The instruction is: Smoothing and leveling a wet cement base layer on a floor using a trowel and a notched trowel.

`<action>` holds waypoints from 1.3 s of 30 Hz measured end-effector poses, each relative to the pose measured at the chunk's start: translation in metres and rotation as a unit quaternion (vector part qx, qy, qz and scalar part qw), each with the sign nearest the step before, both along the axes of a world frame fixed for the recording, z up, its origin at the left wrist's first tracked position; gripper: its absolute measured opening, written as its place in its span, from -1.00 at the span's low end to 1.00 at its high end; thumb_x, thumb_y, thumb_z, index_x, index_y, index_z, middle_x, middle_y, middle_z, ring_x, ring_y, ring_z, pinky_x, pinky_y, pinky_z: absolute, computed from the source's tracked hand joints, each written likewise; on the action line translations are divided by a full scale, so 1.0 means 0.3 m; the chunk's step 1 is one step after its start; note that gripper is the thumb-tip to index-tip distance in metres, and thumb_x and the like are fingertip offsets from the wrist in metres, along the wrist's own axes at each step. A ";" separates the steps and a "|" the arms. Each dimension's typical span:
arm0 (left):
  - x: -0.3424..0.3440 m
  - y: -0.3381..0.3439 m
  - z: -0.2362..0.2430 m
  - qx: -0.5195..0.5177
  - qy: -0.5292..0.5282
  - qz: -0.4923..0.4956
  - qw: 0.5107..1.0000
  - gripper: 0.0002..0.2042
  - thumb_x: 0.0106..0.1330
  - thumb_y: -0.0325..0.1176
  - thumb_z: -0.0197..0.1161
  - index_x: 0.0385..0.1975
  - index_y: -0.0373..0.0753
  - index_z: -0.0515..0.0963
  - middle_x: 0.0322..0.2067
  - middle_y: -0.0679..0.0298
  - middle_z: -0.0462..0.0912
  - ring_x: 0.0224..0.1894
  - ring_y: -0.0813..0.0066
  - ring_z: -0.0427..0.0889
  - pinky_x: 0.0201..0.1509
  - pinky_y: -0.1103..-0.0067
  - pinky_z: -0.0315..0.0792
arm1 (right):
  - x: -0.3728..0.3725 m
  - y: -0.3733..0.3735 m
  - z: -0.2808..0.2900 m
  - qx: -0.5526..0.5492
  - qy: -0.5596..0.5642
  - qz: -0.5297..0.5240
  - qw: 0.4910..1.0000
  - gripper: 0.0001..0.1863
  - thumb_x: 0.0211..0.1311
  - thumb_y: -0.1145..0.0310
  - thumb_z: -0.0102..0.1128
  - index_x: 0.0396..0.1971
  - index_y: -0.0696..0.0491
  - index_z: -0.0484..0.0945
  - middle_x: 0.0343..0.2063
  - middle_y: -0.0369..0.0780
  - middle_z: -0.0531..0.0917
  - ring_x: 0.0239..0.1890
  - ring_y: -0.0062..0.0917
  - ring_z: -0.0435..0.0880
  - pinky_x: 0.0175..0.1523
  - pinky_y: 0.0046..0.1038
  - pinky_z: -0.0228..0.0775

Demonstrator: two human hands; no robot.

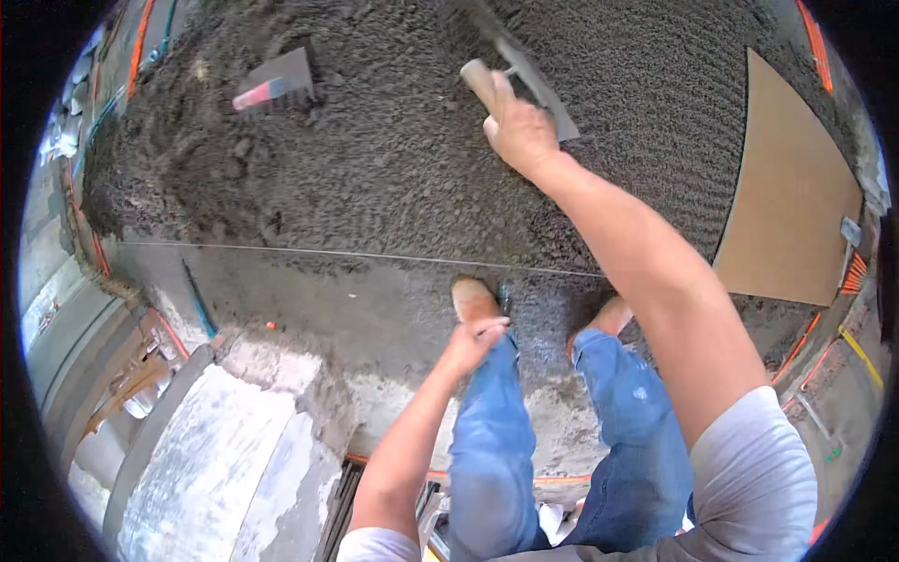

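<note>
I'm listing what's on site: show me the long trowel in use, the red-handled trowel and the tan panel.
Long trowel (548,96), head view: on its metal blade.
Red-handled trowel (291,74), head view: on its blade.
Tan panel (794,197), head view: middle of its flat face.

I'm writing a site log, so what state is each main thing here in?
Right hand: closed on the big trowel's handle
Big trowel: held, blade over the mortar
Small trowel: lying on the mortar, unheld
Mortar: spread out, lumpy at left
String: stretched along the mortar's near side
Tan panel: lying flat, unheld
Left hand: at the left leg, grip unclear
</note>
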State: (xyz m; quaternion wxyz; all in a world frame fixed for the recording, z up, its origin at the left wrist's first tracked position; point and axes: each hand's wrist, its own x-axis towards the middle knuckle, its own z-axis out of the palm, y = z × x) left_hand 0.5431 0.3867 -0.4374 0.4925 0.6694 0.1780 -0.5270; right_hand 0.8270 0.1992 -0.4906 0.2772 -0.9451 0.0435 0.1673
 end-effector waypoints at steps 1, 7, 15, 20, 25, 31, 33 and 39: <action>0.011 -0.008 0.114 -0.019 -0.056 0.019 0.998 -0.65 0.34 -0.29 0.11 0.04 -0.36 0.49 -0.32 0.22 0.68 -0.29 0.51 0.64 -0.13 0.62 0.50 | -0.030 0.001 0.030 0.013 -0.016 -0.004 1.000 -0.32 0.10 0.28 0.11 0.25 -0.04 0.09 -0.29 0.05 0.62 -0.27 -0.04 0.63 -0.09 -0.08 0.45; -0.179 0.276 0.922 0.197 0.047 0.324 0.924 -0.69 0.32 -0.36 0.09 -0.04 -0.45 0.51 -0.22 0.14 0.67 -0.22 0.48 0.63 -0.06 0.61 0.47 | -0.268 0.016 0.496 0.138 -0.106 -0.133 0.976 -0.36 0.05 0.28 0.21 0.16 0.03 0.21 -0.30 0.04 0.63 -0.22 -0.06 0.62 -0.11 -0.17 0.44; -0.314 0.677 1.061 0.308 -0.063 0.136 0.940 -0.59 0.24 -0.33 0.20 0.04 -0.42 0.45 0.07 -0.03 0.48 0.18 0.23 0.41 0.27 0.45 0.23 | -0.449 -0.153 0.813 0.043 0.145 -0.258 0.954 -0.60 -0.13 0.30 0.14 -0.29 0.29 0.51 -0.45 0.11 0.60 -0.32 -0.13 0.64 -0.19 -0.27 0.42; -0.084 1.018 0.943 0.283 -0.111 0.050 0.951 -0.59 0.23 -0.30 0.23 0.02 -0.41 0.45 0.02 -0.02 0.53 0.12 0.23 0.47 0.21 0.44 0.30 | -0.752 -0.063 0.927 -0.029 0.121 -0.378 0.917 -0.67 -0.15 0.39 0.16 -0.29 0.19 0.54 -0.57 -0.17 0.58 -0.51 -0.54 0.55 -0.36 -0.42 0.40; -0.027 1.306 0.886 0.224 -0.059 0.197 0.952 -0.69 0.29 -0.40 0.14 -0.03 -0.45 0.46 -0.19 0.13 0.62 -0.20 0.46 0.61 -0.04 0.59 0.45 | -0.743 0.375 0.942 0.001 0.190 -0.393 0.900 -0.73 -0.18 0.37 0.18 -0.44 0.21 0.49 -0.69 -0.29 0.48 -0.60 -0.58 0.47 -0.48 -0.43 0.33; 0.245 1.335 0.770 0.132 0.004 0.227 0.965 -0.63 0.32 -0.32 0.13 0.02 -0.43 0.43 -0.19 0.14 0.62 -0.25 0.48 0.61 -0.16 0.61 0.50 | -0.499 0.770 0.812 0.137 0.179 -0.326 0.918 -0.69 -0.16 0.30 0.20 -0.42 0.22 0.50 -0.64 -0.18 0.52 -0.54 -0.49 0.50 -0.37 -0.34 0.38; 0.416 1.246 0.668 0.073 0.007 0.316 0.946 -0.62 0.32 -0.28 0.15 0.04 -0.38 0.43 -0.21 0.16 0.62 -0.27 0.51 0.61 -0.21 0.63 0.50 | -0.409 0.810 0.716 0.174 0.151 -0.327 0.917 -0.63 -0.14 0.27 0.24 -0.36 0.22 0.48 -0.64 -0.19 0.52 -0.55 -0.45 0.52 -0.39 -0.34 0.39; 1.149 1.027 0.103 -0.125 -0.001 0.419 0.899 -0.43 0.33 -0.13 0.17 0.21 -0.35 0.22 0.07 0.06 0.42 0.00 0.24 0.50 0.01 0.44 0.48 | -0.033 0.913 0.475 0.315 0.145 -0.372 0.861 -0.65 0.00 0.23 0.26 -0.36 0.19 0.44 -0.67 -0.28 0.48 -0.71 -0.64 0.45 -0.64 -0.53 0.29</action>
